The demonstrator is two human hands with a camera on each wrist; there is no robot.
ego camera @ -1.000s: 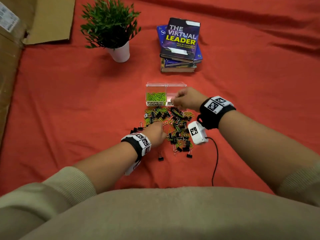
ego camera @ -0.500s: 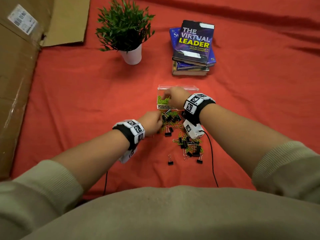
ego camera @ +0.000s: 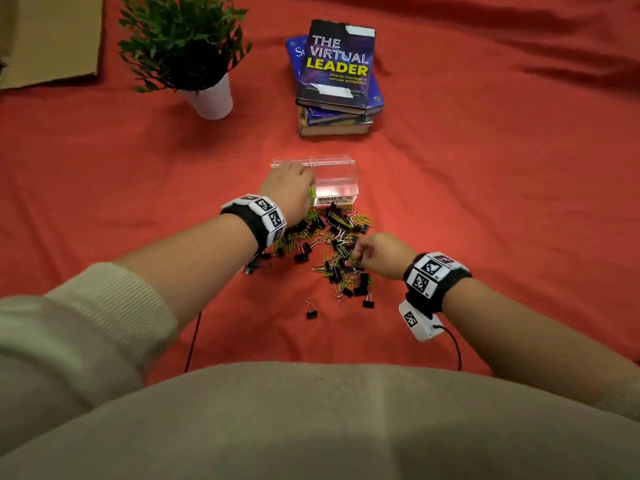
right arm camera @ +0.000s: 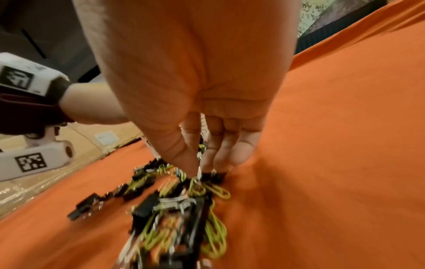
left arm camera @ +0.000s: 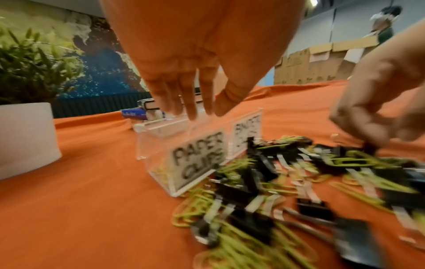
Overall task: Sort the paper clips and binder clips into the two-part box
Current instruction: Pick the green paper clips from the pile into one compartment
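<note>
A clear two-part box (ego camera: 332,161) stands on the red cloth, with labels PAPER CLIPS (left arm camera: 197,163) and BINDER CLIPS (ego camera: 334,199). Some green paper clips lie in its left part. A mixed pile (ego camera: 329,237) of green paper clips and black binder clips lies just in front of it. My left hand (ego camera: 304,188) hangs over the left part, and its fingers (left arm camera: 193,102) are straight and hold nothing I can see. My right hand (ego camera: 358,252) is down at the pile's right edge. Thumb and fingers pinch a black binder clip (right arm camera: 205,176) there.
A potted plant (ego camera: 194,53) stands at the back left and a stack of books (ego camera: 337,77) behind the box. Cardboard (ego camera: 52,36) lies at the far left. A stray binder clip (ego camera: 311,313) sits nearer me. A black cable (ego camera: 453,344) runs from my right wrist.
My left hand went from the pile up to the box's left part. My right hand left the box and came back down to the pile's right side.
</note>
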